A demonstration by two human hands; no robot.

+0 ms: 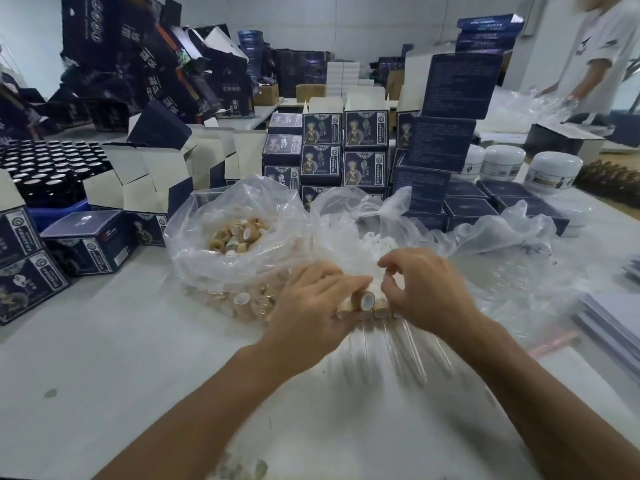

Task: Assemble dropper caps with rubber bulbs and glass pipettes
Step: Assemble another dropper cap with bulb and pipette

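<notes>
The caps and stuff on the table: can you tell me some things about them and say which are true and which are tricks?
1. The left hand holds a tan cap. True.
2. The bag of caps is black. False: it is clear plastic.
3. The right hand lies flat on the table. False: its fingers are curled, pinching by the cap.
4. White jars stand at the far right. True.

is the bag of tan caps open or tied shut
Open: the clear plastic bag has its mouth spread wide, and the tan caps show uncovered inside.
</notes>
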